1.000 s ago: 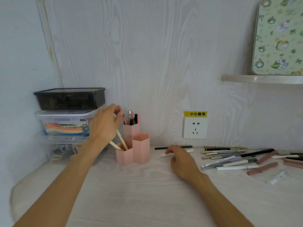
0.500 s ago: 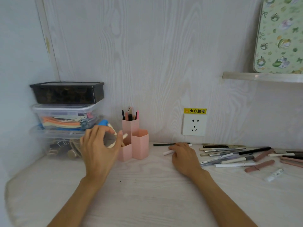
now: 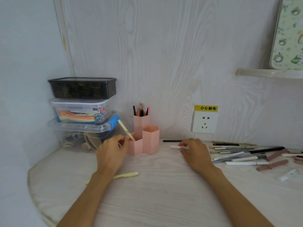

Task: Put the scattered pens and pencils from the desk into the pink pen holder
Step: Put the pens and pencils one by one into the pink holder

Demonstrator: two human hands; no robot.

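1. Far left, the stacked storage boxes [image 3: 82, 112] stand against the wall, close behind the pink pen holder [image 3: 144, 138]; there is little room on that side.
2. The left hand [image 3: 113, 153] has dropped from above the holder to its front-left cup; its fingers [image 3: 124, 141] lie loosely curled beside a cream pen [image 3: 126, 131] that now leans in that cup, gripping nothing as far as I can tell — that pen reads as delivered.
3. A second cream pen [image 3: 124, 175] now lies on the surface [image 3: 164, 194] under the left forearm, outside the holder; it seems to have missed and needs picking up again.
4. The right hand [image 3: 195, 153] has stayed near the middle; its fingers close on a white pen [image 3: 176, 147], with a black pencil [image 3: 172, 141] just behind.
5. Right, the scattered pens [image 3: 242, 154] remain — most of the work; the front surface is open, its rounded left edge well apart.
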